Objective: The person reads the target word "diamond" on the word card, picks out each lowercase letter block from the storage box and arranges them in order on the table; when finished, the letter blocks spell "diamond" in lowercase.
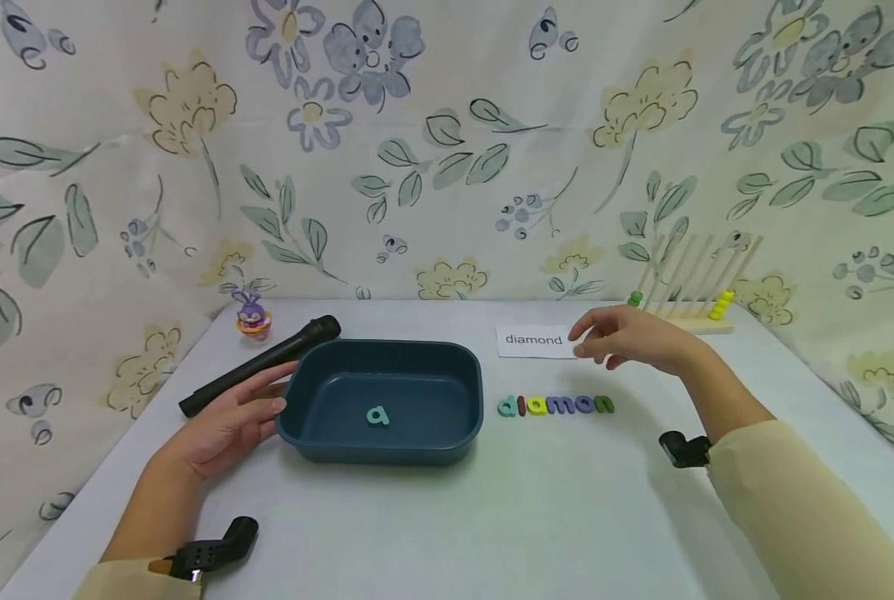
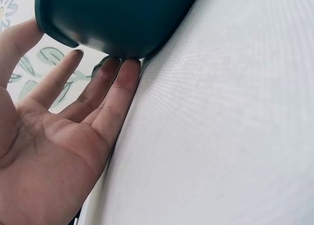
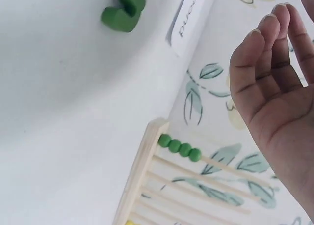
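A dark blue-green plastic tub [image 1: 379, 454] stands on the table with a teal letter "a" [image 1: 377, 416] lying in it. My left hand [image 1: 231, 421] touches the tub's left end, fingers loosely extended and thumb near the rim. In the left wrist view, fingertips [image 2: 128, 70] meet the tub's lower side. A white card [image 1: 534, 341] reading "diamond" lies right of the tub. Over its right end hovers my right hand [image 1: 630, 336], fingers slightly bent, with nothing visible between them. Below the card, several coloured letters [image 1: 559, 405] form a row reading "diamon"; the green "n" [image 3: 128, 11] shows in the right wrist view.
A black microphone [image 1: 267, 362] lies behind the left hand. Beyond it stands a small purple toy figure [image 1: 253, 315]. A wooden abacus [image 1: 690, 321] with green and yellow beads stands at the back right. Floral cloth [image 1: 447, 167] hangs behind the table.
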{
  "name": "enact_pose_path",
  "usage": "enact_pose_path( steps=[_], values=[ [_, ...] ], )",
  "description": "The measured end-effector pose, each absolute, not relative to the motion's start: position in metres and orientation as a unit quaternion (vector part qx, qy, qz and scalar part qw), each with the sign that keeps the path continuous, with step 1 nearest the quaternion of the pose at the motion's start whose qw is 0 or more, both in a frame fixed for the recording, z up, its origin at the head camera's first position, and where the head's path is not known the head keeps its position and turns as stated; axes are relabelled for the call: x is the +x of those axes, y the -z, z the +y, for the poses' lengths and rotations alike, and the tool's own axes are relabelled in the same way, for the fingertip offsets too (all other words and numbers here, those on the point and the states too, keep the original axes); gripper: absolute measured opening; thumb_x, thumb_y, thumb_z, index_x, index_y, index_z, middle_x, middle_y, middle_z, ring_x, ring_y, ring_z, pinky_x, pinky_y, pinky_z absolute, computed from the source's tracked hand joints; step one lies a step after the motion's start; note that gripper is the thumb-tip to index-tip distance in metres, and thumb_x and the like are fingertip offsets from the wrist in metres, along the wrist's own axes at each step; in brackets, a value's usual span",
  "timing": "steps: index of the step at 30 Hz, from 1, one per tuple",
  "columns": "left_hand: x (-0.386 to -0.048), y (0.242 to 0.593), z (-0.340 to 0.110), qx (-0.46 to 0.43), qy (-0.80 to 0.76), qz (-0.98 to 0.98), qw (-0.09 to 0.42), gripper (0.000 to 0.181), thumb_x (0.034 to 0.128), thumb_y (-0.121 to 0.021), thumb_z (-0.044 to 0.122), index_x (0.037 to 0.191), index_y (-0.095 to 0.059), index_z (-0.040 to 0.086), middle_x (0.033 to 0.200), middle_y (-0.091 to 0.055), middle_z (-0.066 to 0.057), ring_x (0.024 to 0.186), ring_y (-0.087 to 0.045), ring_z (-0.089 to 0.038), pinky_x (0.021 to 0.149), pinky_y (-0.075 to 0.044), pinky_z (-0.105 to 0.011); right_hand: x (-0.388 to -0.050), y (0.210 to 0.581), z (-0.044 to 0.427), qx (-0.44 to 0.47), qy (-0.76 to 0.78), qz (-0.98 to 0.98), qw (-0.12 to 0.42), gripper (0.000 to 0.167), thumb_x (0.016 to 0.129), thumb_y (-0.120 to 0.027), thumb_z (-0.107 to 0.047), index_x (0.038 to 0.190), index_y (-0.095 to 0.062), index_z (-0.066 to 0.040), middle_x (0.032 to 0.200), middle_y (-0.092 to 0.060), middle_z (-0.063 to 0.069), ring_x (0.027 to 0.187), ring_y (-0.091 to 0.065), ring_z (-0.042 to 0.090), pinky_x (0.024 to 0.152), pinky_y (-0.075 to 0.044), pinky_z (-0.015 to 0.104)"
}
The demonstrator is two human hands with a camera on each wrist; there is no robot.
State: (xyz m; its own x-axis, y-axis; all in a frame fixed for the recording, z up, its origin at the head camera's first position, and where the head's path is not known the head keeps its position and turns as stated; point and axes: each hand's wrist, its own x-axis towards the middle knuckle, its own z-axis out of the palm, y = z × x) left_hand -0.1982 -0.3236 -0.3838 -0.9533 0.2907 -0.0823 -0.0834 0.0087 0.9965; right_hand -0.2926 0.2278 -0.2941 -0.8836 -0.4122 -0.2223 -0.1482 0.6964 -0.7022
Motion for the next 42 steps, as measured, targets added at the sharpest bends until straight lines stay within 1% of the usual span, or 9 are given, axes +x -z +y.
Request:
enact_pose_path(
  steps=[8, 13, 16, 20, 24, 26, 30, 36, 42],
  values=[
    [-0.198, 0.382, -0.322, 0.072, -0.697, 0.701, 0.132, 0.060, 0.1057, -0.057, 0.013, 0.161, -0.034, 0.014, 0.141, -0.051, 0.007, 0.120, -0.065, -0.007, 0.099, -0.055, -0.024, -0.294, 0.272, 0.193, -0.200, 0.365, 0.891, 0.182, 0.035, 0.097, -0.071, -0.029, 0.125, -0.064, -0.010, 0.115, -0.069, 0.010, 0.105, -0.064, 0.027, 0.092, -0.059, 0.041],
    [-0.198, 0.384, -0.323, 0.078, -0.700, 0.697, 0.133, 0.061, 0.1059, -0.056, 0.012, 0.162, -0.033, 0.016, 0.144, -0.048, 0.004, 0.122, -0.065, -0.007, 0.100, -0.055, -0.024, -0.298, 0.265, 0.170, -0.228, 0.363, 0.885, 0.184, 0.033, 0.097, -0.070, -0.029, 0.124, -0.065, -0.011, 0.115, -0.070, 0.011, 0.106, -0.064, 0.029, 0.091, -0.059, 0.040],
    [-0.198, 0.385, -0.324, 0.086, -0.703, 0.694, 0.133, 0.062, 0.1062, -0.054, 0.011, 0.163, -0.031, 0.016, 0.148, -0.045, 0.000, 0.123, -0.064, -0.008, 0.100, -0.055, -0.025, -0.302, 0.262, 0.157, -0.240, 0.365, 0.880, 0.187, 0.032, 0.097, -0.070, -0.029, 0.124, -0.066, -0.012, 0.114, -0.071, 0.011, 0.106, -0.065, 0.029, 0.090, -0.059, 0.038],
    [-0.198, 0.386, -0.325, 0.086, -0.701, 0.695, 0.132, 0.062, 0.1063, -0.054, 0.012, 0.163, -0.030, 0.017, 0.156, -0.036, -0.010, 0.123, -0.063, -0.007, 0.101, -0.055, -0.024, -0.306, 0.259, 0.141, -0.257, 0.371, 0.870, 0.197, 0.032, 0.097, -0.071, -0.029, 0.124, -0.066, -0.013, 0.116, -0.070, 0.013, 0.106, -0.066, 0.030, 0.091, -0.059, 0.039],
    [-0.198, 0.386, -0.324, 0.084, -0.699, 0.698, 0.133, 0.063, 0.1061, -0.055, 0.013, 0.164, -0.029, 0.018, 0.163, -0.025, -0.018, 0.125, -0.062, -0.006, 0.101, -0.054, -0.024, -0.308, 0.256, 0.126, -0.271, 0.379, 0.860, 0.209, 0.031, 0.096, -0.072, -0.026, 0.124, -0.067, -0.014, 0.116, -0.070, 0.012, 0.104, -0.067, 0.030, 0.091, -0.059, 0.041],
    [-0.198, 0.386, -0.324, 0.085, -0.700, 0.696, 0.133, 0.063, 0.1061, -0.055, 0.013, 0.164, -0.029, 0.018, 0.164, -0.022, -0.020, 0.125, -0.062, -0.006, 0.102, -0.054, -0.024, -0.308, 0.254, 0.118, -0.278, 0.378, 0.857, 0.214, 0.031, 0.096, -0.072, -0.025, 0.124, -0.068, -0.015, 0.117, -0.070, 0.011, 0.103, -0.067, 0.030, 0.091, -0.059, 0.043],
    [-0.198, 0.385, -0.325, 0.087, -0.705, 0.692, 0.130, 0.063, 0.1061, -0.054, 0.011, 0.164, -0.029, 0.016, 0.164, -0.022, -0.021, 0.124, -0.063, -0.007, 0.101, -0.054, -0.024, -0.309, 0.250, 0.103, -0.294, 0.365, 0.856, 0.219, 0.031, 0.095, -0.073, -0.024, 0.125, -0.069, -0.016, 0.118, -0.071, 0.009, 0.103, -0.066, 0.028, 0.092, -0.059, 0.045],
    [-0.197, 0.384, -0.325, 0.090, -0.706, 0.690, 0.132, 0.064, 0.1063, -0.054, 0.011, 0.164, -0.028, 0.016, 0.166, -0.020, -0.022, 0.125, -0.063, -0.007, 0.102, -0.054, -0.024, -0.310, 0.246, 0.079, -0.302, 0.354, 0.852, 0.240, 0.032, 0.094, -0.073, -0.024, 0.125, -0.070, -0.018, 0.122, -0.072, 0.008, 0.108, -0.069, 0.025, 0.095, -0.059, 0.045],
    [-0.198, 0.385, -0.323, 0.088, -0.704, 0.693, 0.130, 0.064, 0.1062, -0.054, 0.012, 0.164, -0.028, 0.016, 0.167, -0.019, -0.022, 0.125, -0.062, -0.007, 0.102, -0.054, -0.025, -0.315, 0.251, 0.054, -0.308, 0.335, 0.849, 0.268, 0.034, 0.092, -0.075, -0.024, 0.126, -0.070, -0.020, 0.122, -0.073, 0.006, 0.116, -0.069, 0.029, 0.095, -0.058, 0.043]
  ],
)
